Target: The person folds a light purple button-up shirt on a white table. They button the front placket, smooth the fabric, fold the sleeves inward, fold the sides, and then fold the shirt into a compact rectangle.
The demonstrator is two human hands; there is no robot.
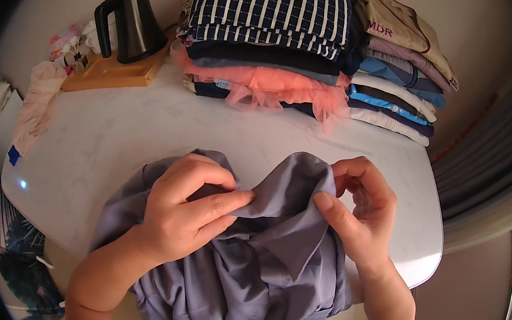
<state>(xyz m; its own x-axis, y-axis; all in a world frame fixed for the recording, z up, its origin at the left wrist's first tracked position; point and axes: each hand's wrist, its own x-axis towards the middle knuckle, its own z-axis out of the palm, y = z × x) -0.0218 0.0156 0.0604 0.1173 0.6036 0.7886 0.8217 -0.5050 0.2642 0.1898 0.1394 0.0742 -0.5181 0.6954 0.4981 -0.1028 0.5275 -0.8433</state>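
Note:
A grey-purple shirt (pixel 234 285) lies bunched over the near edge of the table and hangs down toward my lap; a small button shows low on its front. My left hand (pixel 189 206) pinches a fold of it between thumb and fingers, near the middle. On the other side, my right hand (pixel 362 208) grips the raised edge of the same cloth between thumb and forefinger. Between the two hands the fabric stands up in a curved flap that looks like a collar. Parts of the shirt under my left hand are hidden.
Folded clothes (pixel 270 15) are stacked at the back middle, beside a second folded pile (pixel 400 82). A dark kettle (pixel 135 23) stands on a wooden tray (pixel 116 77) at the back left. A pale pink cloth (pixel 39 104) hangs over the left table edge (pixel 15 191). Grey curtains (pixel 507 146) hang at right.

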